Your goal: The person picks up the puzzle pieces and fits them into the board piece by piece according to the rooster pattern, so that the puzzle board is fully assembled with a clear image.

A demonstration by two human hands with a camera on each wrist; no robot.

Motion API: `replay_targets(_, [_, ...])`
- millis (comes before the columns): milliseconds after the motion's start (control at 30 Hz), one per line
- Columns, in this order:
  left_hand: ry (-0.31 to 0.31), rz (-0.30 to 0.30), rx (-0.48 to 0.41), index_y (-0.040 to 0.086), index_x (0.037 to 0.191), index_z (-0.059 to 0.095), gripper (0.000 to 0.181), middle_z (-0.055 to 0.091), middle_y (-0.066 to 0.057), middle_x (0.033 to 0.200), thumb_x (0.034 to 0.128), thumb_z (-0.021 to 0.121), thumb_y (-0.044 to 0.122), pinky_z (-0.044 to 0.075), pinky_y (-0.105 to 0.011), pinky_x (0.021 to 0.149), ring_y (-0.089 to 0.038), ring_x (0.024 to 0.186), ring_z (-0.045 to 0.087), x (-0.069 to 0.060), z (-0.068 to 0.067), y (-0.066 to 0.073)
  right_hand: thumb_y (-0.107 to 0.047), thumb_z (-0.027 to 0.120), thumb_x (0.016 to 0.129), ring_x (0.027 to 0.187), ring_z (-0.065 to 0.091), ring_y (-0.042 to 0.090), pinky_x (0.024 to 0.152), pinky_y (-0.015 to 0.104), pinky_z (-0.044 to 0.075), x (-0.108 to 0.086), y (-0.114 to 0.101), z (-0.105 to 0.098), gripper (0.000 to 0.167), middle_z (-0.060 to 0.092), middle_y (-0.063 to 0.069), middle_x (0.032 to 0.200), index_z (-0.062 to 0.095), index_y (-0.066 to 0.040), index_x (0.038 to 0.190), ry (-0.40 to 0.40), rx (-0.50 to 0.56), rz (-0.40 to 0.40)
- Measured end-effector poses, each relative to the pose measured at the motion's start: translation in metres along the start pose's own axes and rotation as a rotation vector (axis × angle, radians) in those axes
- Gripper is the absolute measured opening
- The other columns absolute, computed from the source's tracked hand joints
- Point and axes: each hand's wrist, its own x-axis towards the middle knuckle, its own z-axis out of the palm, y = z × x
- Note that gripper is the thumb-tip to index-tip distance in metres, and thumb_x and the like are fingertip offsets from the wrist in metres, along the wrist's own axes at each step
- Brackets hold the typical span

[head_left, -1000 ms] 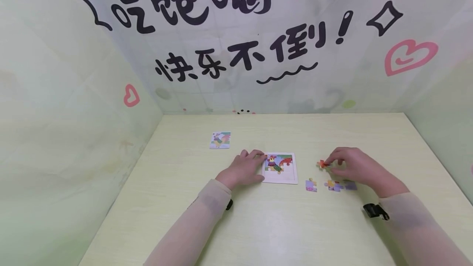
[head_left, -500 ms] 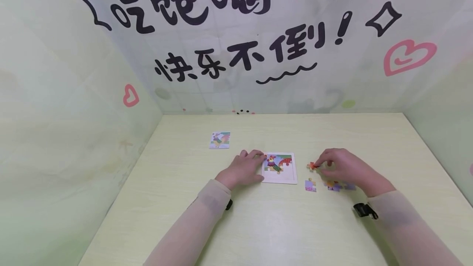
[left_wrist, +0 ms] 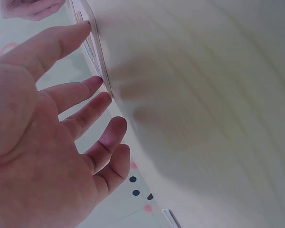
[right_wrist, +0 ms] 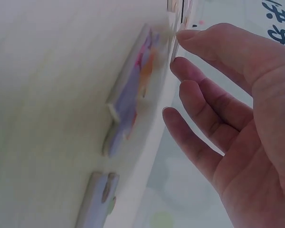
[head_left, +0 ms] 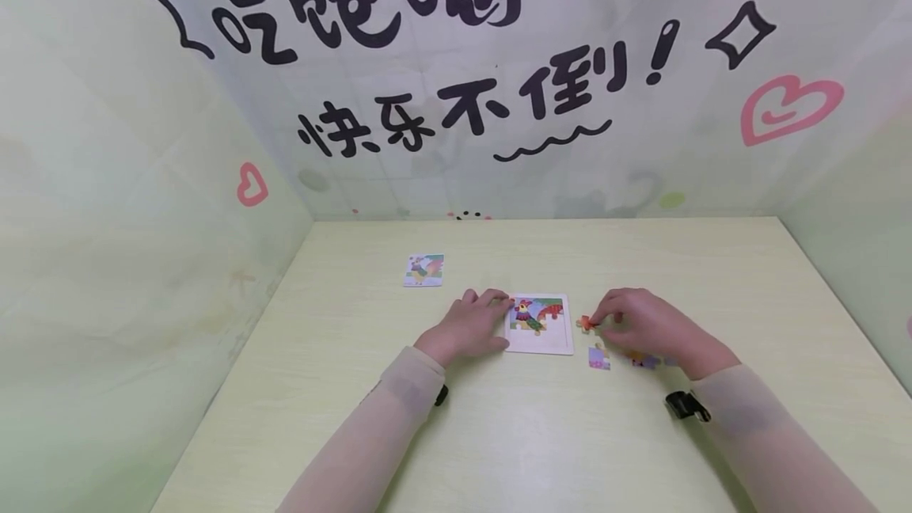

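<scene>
A square puzzle board [head_left: 539, 343] with a white rim lies mid-table, its upper part filled with rooster pieces. My left hand [head_left: 463, 327] rests against its left edge, thumb near the lower corner and fingers near the upper one. In the left wrist view the thumb and two fingertips touch the board's edge. Just right of the board, my right hand [head_left: 644, 327] pinches an orange puzzle piece [head_left: 587, 324] between thumb and index finger. Below that hand lie a purple puzzle piece [head_left: 599, 357] and more pieces [head_left: 644, 360], partly hidden by it.
A small rooster picture card [head_left: 423, 270] lies farther back on the left of the pale wooden table [head_left: 499, 434]. Printed cloth walls [head_left: 442, 180] stand at the back and both sides.
My right hand has moved left toward the board with the orange puzzle piece, uncovering less of the loose pieces below. The left hand has stayed at the board's edge.
</scene>
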Motion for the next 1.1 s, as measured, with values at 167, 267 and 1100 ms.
replay_targets(167, [-0.004, 0.000, 0.000, 0.023, 0.161, 0.040, 0.073, 0.035, 0.005, 0.165, 0.0976, 0.068, 0.045, 0.043, -0.038, 0.099, -0.025, 0.129, 0.041, 0.000, 0.000, -0.001, -0.006, 0.079, 0.085, 0.093, 0.067, 0.015, 0.081, 0.035, 0.058, 0.004, -0.004, 0.000, 0.019, 0.073, -0.007, 0.103, 0.082, -0.020, 0.098, 0.011, -0.020, -0.029])
replay_targets(267, [-0.006, -0.001, -0.003, 0.023, 0.161, 0.039, 0.073, 0.035, 0.005, 0.165, 0.0973, 0.069, 0.045, 0.043, -0.039, 0.100, -0.025, 0.130, 0.041, 0.000, 0.001, -0.001, -0.006, 0.080, 0.085, 0.092, 0.067, 0.015, 0.080, 0.034, 0.058, 0.006, -0.006, 0.002, 0.020, 0.073, -0.007, 0.102, 0.082, -0.020, 0.098, 0.012, -0.021, -0.051])
replay_targets(1100, [-0.013, 0.002, -0.015, 0.021, 0.161, 0.038, 0.073, 0.034, 0.005, 0.166, 0.0984, 0.067, 0.044, 0.043, -0.038, 0.099, -0.024, 0.127, 0.041, 0.000, 0.002, -0.001, -0.010, 0.084, 0.084, 0.099, 0.067, 0.020, 0.090, 0.043, 0.058, 0.027, -0.028, 0.018, 0.013, 0.072, -0.003, 0.105, 0.082, -0.017, 0.095, 0.033, -0.120, -0.136])
